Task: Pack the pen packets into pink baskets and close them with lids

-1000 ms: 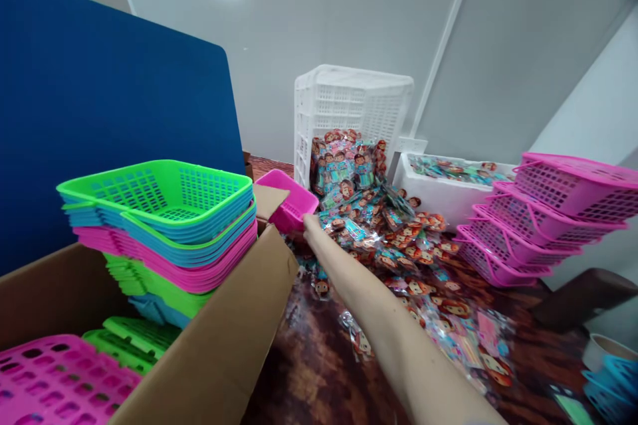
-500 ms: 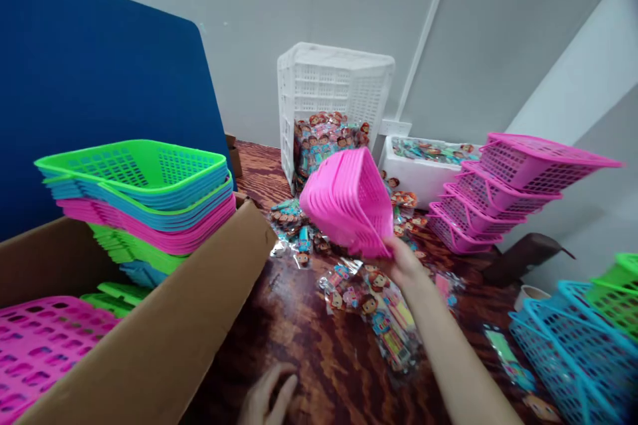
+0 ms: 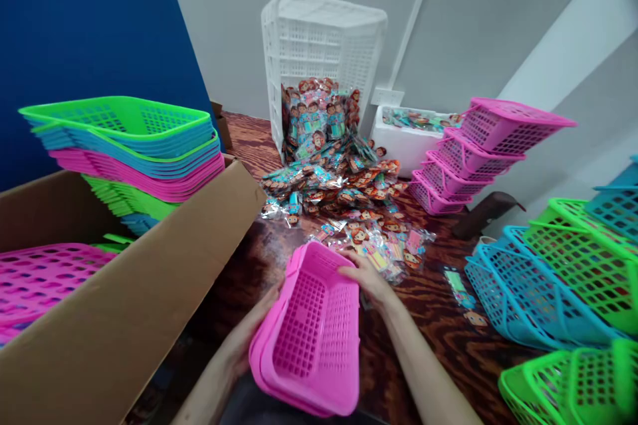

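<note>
A nested stack of pink baskets [image 3: 304, 332] is held between my two hands, close to my body, with its open top facing me. My left hand [image 3: 254, 322] grips the stack's left side, its fingers partly hidden behind it. On the upper right rim my right hand [image 3: 365, 275] is closed, thumb over the edge. Beyond the baskets, small clear packets with printed cartoon figures [image 3: 343, 179] lie heaped on the dark wood-grain table [image 3: 393, 358], spilling from a tipped white crate [image 3: 323, 30].
At left, a cardboard box [image 3: 164, 292] bears a tall stack of green, blue and pink baskets [image 3: 134, 153]. Stacked pink baskets [image 3: 463, 159] stand at the right rear, beside a white bin [image 3: 406, 143]. Blue baskets [image 3: 538, 299] and green baskets [image 3: 573, 378] fill the right side.
The pink stack has come down towards me and turned its open top to face me. My left hand has risen from near the table edge and taken hold of its left side.
</note>
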Demonstrator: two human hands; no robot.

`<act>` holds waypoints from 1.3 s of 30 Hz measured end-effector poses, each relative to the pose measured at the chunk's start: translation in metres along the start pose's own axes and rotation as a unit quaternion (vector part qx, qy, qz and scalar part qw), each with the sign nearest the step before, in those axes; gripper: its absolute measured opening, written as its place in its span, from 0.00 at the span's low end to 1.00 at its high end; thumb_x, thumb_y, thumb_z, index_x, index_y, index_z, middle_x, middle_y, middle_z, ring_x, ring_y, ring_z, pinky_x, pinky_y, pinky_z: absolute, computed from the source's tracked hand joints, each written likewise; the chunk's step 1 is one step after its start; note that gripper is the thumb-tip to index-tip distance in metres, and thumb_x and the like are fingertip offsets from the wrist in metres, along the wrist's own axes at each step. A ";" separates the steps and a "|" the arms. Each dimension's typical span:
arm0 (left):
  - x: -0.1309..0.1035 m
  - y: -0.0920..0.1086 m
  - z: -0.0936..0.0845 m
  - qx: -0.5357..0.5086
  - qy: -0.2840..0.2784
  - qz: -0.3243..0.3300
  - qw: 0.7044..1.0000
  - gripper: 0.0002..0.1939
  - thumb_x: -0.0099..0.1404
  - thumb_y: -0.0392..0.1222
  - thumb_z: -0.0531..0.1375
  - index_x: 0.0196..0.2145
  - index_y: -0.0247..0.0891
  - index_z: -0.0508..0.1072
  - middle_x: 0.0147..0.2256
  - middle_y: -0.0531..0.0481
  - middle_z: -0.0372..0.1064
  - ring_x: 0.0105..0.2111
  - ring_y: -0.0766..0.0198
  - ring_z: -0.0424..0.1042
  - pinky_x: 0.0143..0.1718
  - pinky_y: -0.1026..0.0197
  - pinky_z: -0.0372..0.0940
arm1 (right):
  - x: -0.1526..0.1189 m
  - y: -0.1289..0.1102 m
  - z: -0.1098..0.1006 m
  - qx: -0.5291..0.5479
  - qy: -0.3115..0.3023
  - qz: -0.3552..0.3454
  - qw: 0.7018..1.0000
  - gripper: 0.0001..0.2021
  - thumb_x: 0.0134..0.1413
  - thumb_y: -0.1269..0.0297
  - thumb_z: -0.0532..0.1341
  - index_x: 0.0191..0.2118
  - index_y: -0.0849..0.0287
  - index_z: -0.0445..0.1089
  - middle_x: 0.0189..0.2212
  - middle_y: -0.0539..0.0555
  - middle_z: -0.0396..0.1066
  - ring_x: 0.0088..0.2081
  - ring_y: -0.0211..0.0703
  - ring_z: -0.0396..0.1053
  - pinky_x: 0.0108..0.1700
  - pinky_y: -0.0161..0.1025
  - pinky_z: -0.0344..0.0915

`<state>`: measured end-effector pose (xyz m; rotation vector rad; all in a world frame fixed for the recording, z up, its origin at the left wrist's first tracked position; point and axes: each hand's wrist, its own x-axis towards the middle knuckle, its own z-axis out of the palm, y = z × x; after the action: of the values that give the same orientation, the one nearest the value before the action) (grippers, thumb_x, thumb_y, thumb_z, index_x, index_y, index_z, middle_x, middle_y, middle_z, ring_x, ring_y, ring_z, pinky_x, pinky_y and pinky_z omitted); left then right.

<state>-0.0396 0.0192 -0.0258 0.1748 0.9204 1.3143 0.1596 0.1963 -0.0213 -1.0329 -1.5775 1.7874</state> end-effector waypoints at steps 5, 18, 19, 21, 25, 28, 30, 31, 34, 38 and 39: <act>0.008 -0.020 -0.004 -0.078 0.052 -0.010 0.995 0.15 0.59 0.38 0.68 0.44 0.32 0.76 0.38 0.42 0.79 0.35 0.54 0.79 0.45 0.50 0.73 | 0.015 -0.008 0.020 -0.019 0.027 -0.059 0.998 0.30 0.42 0.53 0.68 0.53 0.54 0.72 0.50 0.57 0.74 0.50 0.52 0.71 0.52 0.48 0.67; 0.021 -0.011 0.027 0.082 0.164 0.286 0.941 0.32 0.57 0.51 0.70 0.55 0.37 0.69 0.56 0.40 0.70 0.55 0.49 0.71 0.56 0.50 0.66 | -0.068 -0.046 0.062 -0.214 0.131 -0.136 0.958 0.16 0.60 0.55 0.59 0.50 0.55 0.71 0.45 0.56 0.75 0.46 0.52 0.72 0.48 0.45 0.67; 0.022 -0.013 0.026 0.098 0.165 0.295 0.936 0.32 0.57 0.51 0.69 0.56 0.37 0.69 0.56 0.40 0.70 0.56 0.49 0.70 0.57 0.50 0.65 | -0.066 -0.042 0.064 -0.228 0.151 -0.136 0.952 0.17 0.58 0.57 0.59 0.51 0.55 0.70 0.46 0.57 0.75 0.47 0.53 0.72 0.49 0.46 0.67; 0.024 -0.016 0.022 0.143 0.159 0.310 0.926 0.31 0.59 0.50 0.68 0.57 0.37 0.68 0.57 0.39 0.69 0.56 0.49 0.69 0.57 0.49 0.64 | -0.061 -0.034 0.064 -0.254 0.171 -0.129 0.943 0.19 0.57 0.58 0.60 0.53 0.55 0.69 0.46 0.58 0.75 0.47 0.54 0.72 0.50 0.48 0.67; 0.024 -0.017 0.020 0.310 0.183 0.361 0.861 0.29 0.66 0.48 0.61 0.62 0.39 0.63 0.63 0.38 0.60 0.63 0.49 0.60 0.64 0.45 0.56 | -0.058 -0.025 0.056 -0.253 0.156 -0.111 0.948 0.20 0.58 0.56 0.60 0.55 0.55 0.70 0.44 0.58 0.76 0.46 0.54 0.73 0.50 0.50 0.68; 0.014 -0.017 0.031 0.465 0.210 0.426 0.747 0.27 0.69 0.47 0.58 0.64 0.43 0.61 0.67 0.42 0.52 0.68 0.50 0.50 0.68 0.42 0.47 | -0.073 -0.018 0.050 -0.211 0.121 -0.117 0.963 0.24 0.59 0.54 0.60 0.59 0.53 0.67 0.55 0.58 0.72 0.55 0.54 0.69 0.58 0.50 0.64; 0.004 -0.018 0.042 0.542 0.184 0.451 0.685 0.24 0.71 0.45 0.56 0.63 0.45 0.62 0.68 0.44 0.51 0.68 0.51 0.49 0.68 0.40 0.47 | -0.088 -0.011 0.049 -0.197 0.128 -0.113 0.966 0.24 0.60 0.53 0.60 0.60 0.53 0.66 0.58 0.57 0.69 0.59 0.53 0.66 0.61 0.49 0.61; 0.000 -0.020 0.047 0.570 0.165 0.454 0.664 0.22 0.72 0.44 0.55 0.62 0.46 0.64 0.68 0.45 0.51 0.68 0.51 0.49 0.67 0.40 0.48 | -0.096 -0.008 0.049 -0.194 0.137 -0.108 0.965 0.22 0.61 0.53 0.60 0.59 0.53 0.67 0.57 0.57 0.69 0.58 0.52 0.66 0.61 0.48 0.61; -0.005 -0.029 0.055 0.626 0.122 0.441 0.632 0.22 0.73 0.44 0.54 0.63 0.46 0.64 0.68 0.44 0.50 0.68 0.50 0.48 0.67 0.40 0.49 | -0.114 -0.002 0.054 -0.183 0.138 -0.094 0.969 0.16 0.64 0.54 0.57 0.51 0.54 0.72 0.48 0.57 0.74 0.51 0.50 0.70 0.55 0.44 0.65; -0.002 -0.038 0.053 0.670 0.092 0.418 0.606 0.26 0.74 0.45 0.52 0.67 0.44 0.57 0.69 0.43 0.50 0.69 0.49 0.47 0.68 0.38 0.44 | -0.121 0.000 0.059 -0.166 0.117 -0.093 0.975 0.14 0.66 0.55 0.53 0.40 0.56 0.73 0.36 0.53 0.72 0.40 0.45 0.70 0.48 0.39 0.67; -0.001 -0.039 0.052 0.675 0.092 0.416 0.602 0.26 0.74 0.45 0.52 0.68 0.44 0.56 0.69 0.43 0.50 0.69 0.50 0.47 0.68 0.39 0.44 | -0.121 0.000 0.059 -0.166 0.119 -0.094 0.974 0.14 0.66 0.55 0.53 0.38 0.56 0.72 0.35 0.53 0.72 0.39 0.45 0.70 0.47 0.38 0.67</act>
<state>0.0239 0.0267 -0.0145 1.8879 2.0205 1.1082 0.1789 0.0653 0.0038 -1.1551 -1.7896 1.2500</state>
